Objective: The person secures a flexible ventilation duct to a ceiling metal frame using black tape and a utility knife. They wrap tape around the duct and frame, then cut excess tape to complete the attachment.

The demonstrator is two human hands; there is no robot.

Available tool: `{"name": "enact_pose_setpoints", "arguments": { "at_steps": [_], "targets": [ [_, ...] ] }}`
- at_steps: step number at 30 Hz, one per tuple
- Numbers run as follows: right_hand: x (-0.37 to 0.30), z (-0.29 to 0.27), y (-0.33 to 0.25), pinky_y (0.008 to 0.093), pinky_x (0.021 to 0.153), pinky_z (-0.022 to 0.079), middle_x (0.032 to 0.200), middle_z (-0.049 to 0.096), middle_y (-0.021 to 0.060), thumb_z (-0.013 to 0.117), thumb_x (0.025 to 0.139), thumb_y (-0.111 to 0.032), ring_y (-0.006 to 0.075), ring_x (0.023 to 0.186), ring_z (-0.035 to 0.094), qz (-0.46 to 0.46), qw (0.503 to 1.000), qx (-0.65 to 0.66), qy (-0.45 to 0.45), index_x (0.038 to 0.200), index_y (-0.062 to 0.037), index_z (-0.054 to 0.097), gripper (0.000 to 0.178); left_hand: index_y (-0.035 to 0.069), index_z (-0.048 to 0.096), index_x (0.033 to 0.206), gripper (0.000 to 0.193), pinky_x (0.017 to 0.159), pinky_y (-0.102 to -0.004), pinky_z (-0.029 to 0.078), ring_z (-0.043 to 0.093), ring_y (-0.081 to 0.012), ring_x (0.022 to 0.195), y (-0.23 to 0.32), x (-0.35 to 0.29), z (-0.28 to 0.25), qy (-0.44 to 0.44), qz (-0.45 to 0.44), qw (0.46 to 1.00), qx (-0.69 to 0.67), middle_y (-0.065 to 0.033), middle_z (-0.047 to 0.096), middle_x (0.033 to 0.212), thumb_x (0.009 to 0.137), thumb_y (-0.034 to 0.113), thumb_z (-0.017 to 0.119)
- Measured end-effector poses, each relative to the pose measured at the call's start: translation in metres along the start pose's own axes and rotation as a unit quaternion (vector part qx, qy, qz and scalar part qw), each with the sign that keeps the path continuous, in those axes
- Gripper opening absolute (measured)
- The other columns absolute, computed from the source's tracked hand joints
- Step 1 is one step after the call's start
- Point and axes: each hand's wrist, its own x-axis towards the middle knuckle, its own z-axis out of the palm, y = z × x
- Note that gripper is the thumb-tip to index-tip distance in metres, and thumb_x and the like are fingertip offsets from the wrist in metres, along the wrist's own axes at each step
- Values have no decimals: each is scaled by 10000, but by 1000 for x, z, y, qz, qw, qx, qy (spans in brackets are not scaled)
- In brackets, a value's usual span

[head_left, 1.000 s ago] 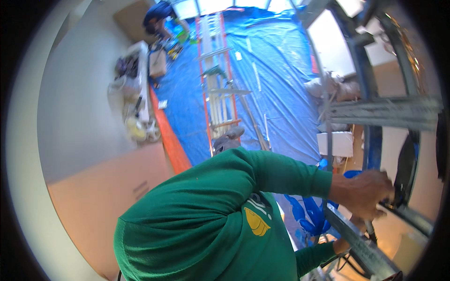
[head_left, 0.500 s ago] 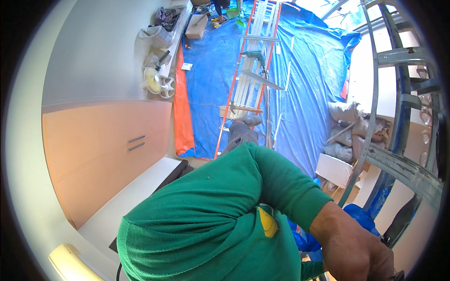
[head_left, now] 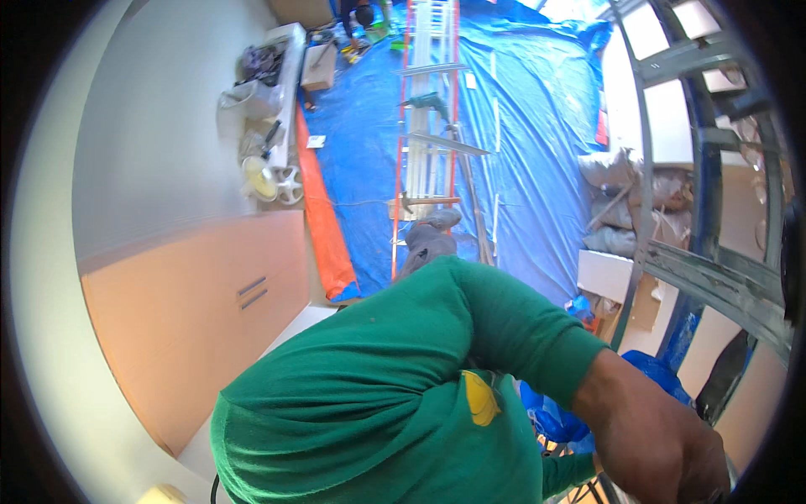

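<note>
My left arm, in a green sleeve, bends across the lower middle toward the right. At its end my left hand (head_left: 659, 433) is closed, with the fingers curled downward. Whatever it may hold is hidden behind the knuckles and the dark rim of the picture. Behind that wrist shows the cuff of my right sleeve (head_left: 567, 475); my right hand is almost wholly hidden. Blue plastic sheeting (head_left: 550, 416) bulges between the sleeves, and more of it lies beyond the left hand. A standing metal ladder frame (head_left: 714, 273) rises close to the left hand on the right.
A ladder with orange rails (head_left: 400, 168) lies on a blue tarp (head_left: 537, 109), bearing a hammer (head_left: 430, 201), a green power drill (head_left: 428, 102) and metal strips. Filled sacks (head_left: 610, 210) lie at the right. A wooden cabinet (head_left: 201, 311) stands left. Another person (head_left: 363, 15) is at the far end.
The view has turned slightly, so the floor and ladder sit further left. My left hand has moved a little to the right in the picture and remains closed.
</note>
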Motion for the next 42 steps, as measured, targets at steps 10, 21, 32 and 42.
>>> {"name": "enact_pose_setpoints", "arguments": {
  "at_steps": [10,21,32,42],
  "targets": [
    [-41,-24,-8,497,946,591,1170,756,187,836,962,-499,387,1087,744,89,990,-87,60,1291,-78,730,545,49,702,1366,414,978,-416,566,707,-405,1150,36,-16,-7,-166,-18,817,552,-177,705,1334,994,216,774],
    [-52,-25,-10,506,1007,607,1255,782,239,906,868,-565,425,1168,761,126,972,38,194,1451,-33,668,824,-42,762,1121,257,812,-380,578,748,-317,887,12,-46,-86,70,-277,613,737,-188,784,1016,922,-152,644],
    [-13,-23,-8,428,1010,591,1299,748,240,822,1007,-237,331,1166,753,73,914,124,379,1575,5,543,678,26,783,1182,309,924,-485,610,767,-369,1013,13,-140,-162,16,-279,522,806,-161,802,1107,884,-44,734],
    [-16,-21,55,461,1106,557,1296,755,245,821,985,-295,371,1177,730,132,813,394,407,1351,28,701,503,94,784,856,143,712,-459,622,806,-301,822,-18,-176,-180,-21,-322,368,872,-109,794,834,818,232,791]
  ]
}}
